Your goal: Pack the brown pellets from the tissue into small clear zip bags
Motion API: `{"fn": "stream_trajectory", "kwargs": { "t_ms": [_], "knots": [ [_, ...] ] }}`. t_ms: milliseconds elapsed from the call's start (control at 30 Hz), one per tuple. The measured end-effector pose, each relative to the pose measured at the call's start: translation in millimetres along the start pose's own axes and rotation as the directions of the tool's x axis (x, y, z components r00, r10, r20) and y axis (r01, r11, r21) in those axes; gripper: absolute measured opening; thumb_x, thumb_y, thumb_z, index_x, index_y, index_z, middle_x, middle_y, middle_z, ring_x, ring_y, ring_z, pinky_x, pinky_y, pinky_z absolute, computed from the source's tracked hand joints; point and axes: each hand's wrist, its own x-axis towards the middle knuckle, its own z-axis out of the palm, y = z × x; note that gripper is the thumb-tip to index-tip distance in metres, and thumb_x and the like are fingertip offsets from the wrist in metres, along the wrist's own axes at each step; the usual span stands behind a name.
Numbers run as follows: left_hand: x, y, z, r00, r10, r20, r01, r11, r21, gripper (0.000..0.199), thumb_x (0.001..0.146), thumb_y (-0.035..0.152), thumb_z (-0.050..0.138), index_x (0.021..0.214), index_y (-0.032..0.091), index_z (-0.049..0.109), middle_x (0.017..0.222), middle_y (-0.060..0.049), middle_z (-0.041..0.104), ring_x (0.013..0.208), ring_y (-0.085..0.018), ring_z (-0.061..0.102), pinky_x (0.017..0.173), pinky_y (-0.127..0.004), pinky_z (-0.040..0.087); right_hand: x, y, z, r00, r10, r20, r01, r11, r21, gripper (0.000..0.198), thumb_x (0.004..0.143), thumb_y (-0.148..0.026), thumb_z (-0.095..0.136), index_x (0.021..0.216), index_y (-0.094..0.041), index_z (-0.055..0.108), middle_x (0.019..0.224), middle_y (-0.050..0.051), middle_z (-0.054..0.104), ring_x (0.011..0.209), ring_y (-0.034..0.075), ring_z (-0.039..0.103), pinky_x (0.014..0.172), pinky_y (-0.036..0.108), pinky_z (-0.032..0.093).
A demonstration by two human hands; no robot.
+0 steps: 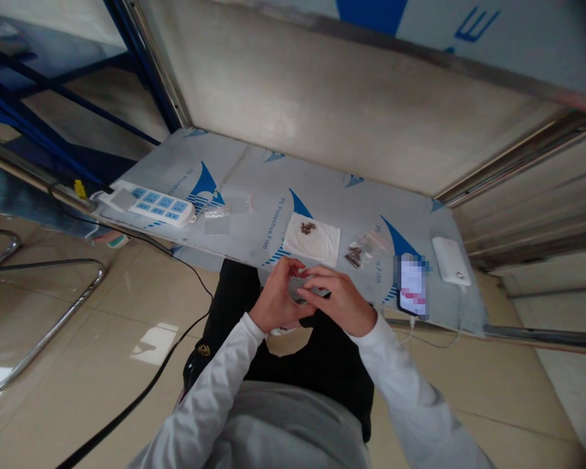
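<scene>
Over my lap, at the front edge of the table, my two hands meet. The fingers of my left hand [282, 298] are curled with the thumb towards my right hand. My right hand [339, 296] has its fingertips pinched together close against the left one. Whatever lies between the fingertips is too small or hidden to name. Just beyond them lies a white tissue [320, 244], with a little heap of small brown pieces [307, 228] on it. To its right is a clear plastic bag [375, 244] with slim brown pieces [354, 255] at its left end.
A white power strip [161, 207] lies on the left of the film-covered table [244, 176], beside clear plastic bags [217, 225]. On the right are a phone [413, 286] and a white power bank [450, 260] with cables. A black cable [163, 365] crosses the floor.
</scene>
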Motion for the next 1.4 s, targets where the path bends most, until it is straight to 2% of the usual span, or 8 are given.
{"fn": "stream_trajectory", "kwargs": {
  "t_ms": [100, 233, 467, 667, 767, 867, 1133, 1400],
  "knots": [
    [-4, 3, -4, 0.999, -0.045, 0.024, 0.048, 0.99, -0.133, 0.054, 0.066, 0.026, 0.07, 0.114, 0.018, 0.047, 0.1, -0.007, 0.056, 0.089, -0.019, 0.055, 0.08, -0.032, 0.047, -7, 3, -8, 0.997, 0.076, -0.004, -0.075, 0.992, 0.101, 0.015, 0.088, -0.029, 0.056, 0.082, -0.021, 0.068, 0.081, 0.001, 0.07, 0.075, 0.016, 0.065, 0.072, 0.028, 0.049],
    [-3, 3, -5, 0.971, -0.238, -0.033, 0.213, 0.915, -0.343, 0.019, 0.081, 0.033, 0.059, 0.091, 0.017, 0.06, 0.088, -0.007, 0.064, 0.083, -0.017, 0.059, 0.076, -0.03, 0.048, -16, 6, -16, 0.99, 0.119, -0.073, -0.104, 0.978, 0.181, 0.012, 0.085, -0.029, 0.058, 0.087, -0.022, 0.067, 0.081, 0.0, 0.071, 0.074, 0.015, 0.066, 0.067, 0.024, 0.05],
    [0, 6, -3, 0.948, -0.317, -0.033, 0.275, 0.866, -0.418, 0.019, 0.077, 0.034, 0.067, 0.08, 0.016, 0.066, 0.079, -0.005, 0.068, 0.073, -0.015, 0.062, 0.071, -0.027, 0.05, -26, 8, -11, 0.948, 0.205, -0.244, -0.121, 0.94, 0.32, 0.013, 0.084, -0.031, 0.06, 0.093, -0.023, 0.066, 0.088, 0.002, 0.071, 0.08, 0.017, 0.067, 0.077, 0.028, 0.052],
    [-2, 5, -2, 0.947, -0.311, -0.082, 0.249, 0.869, -0.428, 0.015, 0.077, 0.031, 0.067, 0.08, 0.016, 0.065, 0.075, -0.003, 0.066, 0.07, -0.013, 0.06, 0.07, -0.026, 0.05, -28, 9, 7, 0.905, 0.331, -0.269, -0.149, 0.836, 0.528, 0.052, 0.075, -0.033, 0.072, 0.123, -0.025, 0.053, 0.095, 0.003, 0.071, 0.091, 0.019, 0.066, 0.089, 0.034, 0.049],
    [-3, 6, 0, 0.951, -0.292, -0.102, 0.23, 0.889, -0.397, 0.015, 0.078, 0.031, 0.067, 0.08, 0.016, 0.064, 0.076, -0.003, 0.065, 0.072, -0.014, 0.06, 0.071, -0.027, 0.049, -24, 10, 22, 0.896, 0.382, -0.226, -0.155, 0.745, 0.649, 0.036, 0.073, -0.036, 0.073, 0.106, -0.022, 0.065, 0.101, 0.006, 0.071, 0.092, 0.02, 0.066, 0.085, 0.034, 0.051],
    [-4, 7, 1, 0.96, -0.259, -0.104, 0.204, 0.904, -0.375, 0.014, 0.079, 0.03, 0.066, 0.081, 0.016, 0.064, 0.077, -0.003, 0.065, 0.074, -0.015, 0.06, 0.073, -0.027, 0.049, -21, 9, 32, 0.878, 0.426, -0.218, -0.148, 0.675, 0.723, 0.021, 0.076, -0.037, 0.07, 0.088, -0.02, 0.07, 0.09, 0.005, 0.073, 0.085, 0.02, 0.067, 0.081, 0.032, 0.053],
    [-3, 6, -4, 0.967, -0.255, 0.007, 0.241, 0.905, -0.351, 0.014, 0.079, 0.029, 0.066, 0.083, 0.016, 0.067, 0.082, -0.005, 0.068, 0.078, -0.016, 0.06, 0.076, -0.028, 0.047, -20, 6, 29, 0.883, 0.393, -0.256, -0.125, 0.724, 0.678, 0.014, 0.077, -0.033, 0.069, 0.08, -0.019, 0.072, 0.079, 0.003, 0.071, 0.077, 0.018, 0.064, 0.074, 0.028, 0.05],
    [-2, 5, -3, 0.97, -0.244, -0.009, 0.227, 0.917, -0.329, 0.012, 0.08, 0.027, 0.064, 0.081, 0.015, 0.065, 0.078, -0.004, 0.065, 0.076, -0.014, 0.058, 0.074, -0.025, 0.046, -23, 9, 37, 0.828, 0.522, -0.202, -0.16, 0.566, 0.809, 0.016, 0.074, -0.034, 0.072, 0.08, -0.019, 0.071, 0.08, 0.003, 0.072, 0.078, 0.016, 0.064, 0.075, 0.027, 0.049]
  ]
}}
